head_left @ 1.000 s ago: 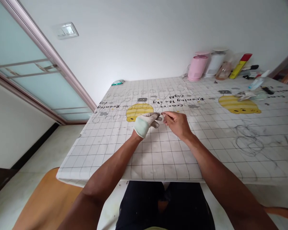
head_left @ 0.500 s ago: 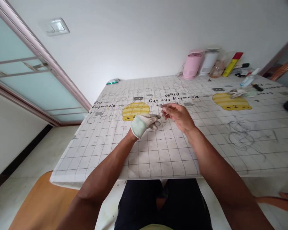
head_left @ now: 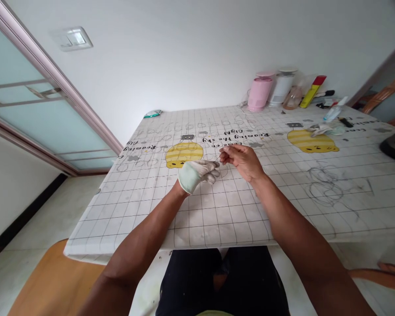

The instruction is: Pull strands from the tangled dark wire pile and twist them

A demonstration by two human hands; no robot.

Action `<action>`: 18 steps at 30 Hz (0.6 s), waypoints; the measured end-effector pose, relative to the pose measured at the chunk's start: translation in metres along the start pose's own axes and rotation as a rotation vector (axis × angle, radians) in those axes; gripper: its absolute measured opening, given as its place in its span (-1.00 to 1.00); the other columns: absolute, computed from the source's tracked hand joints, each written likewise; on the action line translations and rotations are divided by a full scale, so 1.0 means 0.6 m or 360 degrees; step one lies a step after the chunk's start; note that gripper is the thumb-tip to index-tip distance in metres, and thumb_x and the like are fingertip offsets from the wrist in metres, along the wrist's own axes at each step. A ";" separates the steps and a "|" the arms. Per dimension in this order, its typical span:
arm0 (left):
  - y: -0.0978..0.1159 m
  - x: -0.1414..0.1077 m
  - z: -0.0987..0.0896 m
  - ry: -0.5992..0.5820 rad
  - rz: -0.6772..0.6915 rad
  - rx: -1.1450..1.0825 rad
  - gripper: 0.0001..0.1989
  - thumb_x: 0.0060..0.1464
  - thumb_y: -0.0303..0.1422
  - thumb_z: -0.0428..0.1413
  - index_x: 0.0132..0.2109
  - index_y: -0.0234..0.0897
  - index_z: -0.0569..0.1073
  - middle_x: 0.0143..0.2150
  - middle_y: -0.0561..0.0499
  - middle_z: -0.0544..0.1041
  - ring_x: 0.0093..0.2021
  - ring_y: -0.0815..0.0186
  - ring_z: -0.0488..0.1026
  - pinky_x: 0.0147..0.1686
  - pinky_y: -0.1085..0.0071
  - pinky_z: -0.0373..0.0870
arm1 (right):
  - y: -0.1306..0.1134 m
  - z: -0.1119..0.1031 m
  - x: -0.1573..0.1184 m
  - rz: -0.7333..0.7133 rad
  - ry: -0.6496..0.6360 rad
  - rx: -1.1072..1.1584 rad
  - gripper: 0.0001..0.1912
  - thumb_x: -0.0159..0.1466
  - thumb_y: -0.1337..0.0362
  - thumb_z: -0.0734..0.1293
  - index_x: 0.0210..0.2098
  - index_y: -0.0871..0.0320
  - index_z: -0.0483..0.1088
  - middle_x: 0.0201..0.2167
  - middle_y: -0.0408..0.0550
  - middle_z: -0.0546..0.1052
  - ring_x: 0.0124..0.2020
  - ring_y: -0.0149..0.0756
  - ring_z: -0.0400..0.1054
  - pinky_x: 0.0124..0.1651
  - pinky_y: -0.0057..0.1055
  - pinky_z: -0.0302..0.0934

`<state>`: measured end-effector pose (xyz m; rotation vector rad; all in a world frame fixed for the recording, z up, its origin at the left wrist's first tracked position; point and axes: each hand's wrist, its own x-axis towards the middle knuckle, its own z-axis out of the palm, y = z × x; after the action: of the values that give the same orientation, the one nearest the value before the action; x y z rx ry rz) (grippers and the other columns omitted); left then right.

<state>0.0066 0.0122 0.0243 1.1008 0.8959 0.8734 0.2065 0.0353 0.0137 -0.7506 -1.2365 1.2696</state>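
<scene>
My left hand (head_left: 200, 173) wears a white work glove with a pale green cuff. Its fingers are pinched together over the tablecloth, left of my bare right hand (head_left: 242, 160). The thumb and fingers of the right hand are closed in a pinch too, and the two sets of fingertips almost meet. A faint thin line seems to curve just below them, but what either hand grips is too fine to make out. To the right lies a second whitish-green glove (head_left: 325, 128), crumpled on the cloth.
The checked tablecloth (head_left: 204, 215) bears dark tangled lines (head_left: 327, 186), thread or scribble. Along the wall stand a pink device (head_left: 260, 93), a white one (head_left: 282, 89), a yellow can (head_left: 312, 93) and a clear spray bottle (head_left: 335, 110). A chair (head_left: 52, 281) stands at front left.
My fingertips have drawn very slightly closer together, both hands staying pinched. The whole view has shifted a little. Nothing on the table has moved.
</scene>
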 end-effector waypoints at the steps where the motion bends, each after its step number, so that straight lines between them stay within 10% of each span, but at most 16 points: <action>1: 0.001 0.000 0.000 0.0017 -0.0001 0.0029 -0.80 0.26 -0.43 0.22 -0.06 -0.52 0.59 -0.37 -0.15 0.62 -0.55 0.36 0.50 -0.45 0.36 0.47 | -0.002 -0.003 0.001 0.0024 0.0002 0.0028 -0.67 0.24 0.00 0.57 -0.25 0.16 0.66 -0.30 0.03 0.64 -0.27 -0.23 0.53 -0.19 -0.29 0.45; 18: -0.011 0.021 -0.012 0.0326 0.0211 -0.0066 -0.74 0.30 -0.34 0.18 0.02 -0.47 0.57 -0.22 -0.19 0.68 -0.41 0.31 0.60 -0.35 0.37 0.57 | 0.001 0.017 -0.014 -0.0061 -0.0091 -0.0669 -0.52 0.30 -0.19 0.46 -0.16 0.13 0.60 -0.35 0.01 0.65 -0.40 -0.24 0.51 -0.40 -0.35 0.39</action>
<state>0.0057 0.0247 0.0145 1.0568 0.9765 1.1249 0.1981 0.0253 0.0136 -0.9887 -1.5816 1.0148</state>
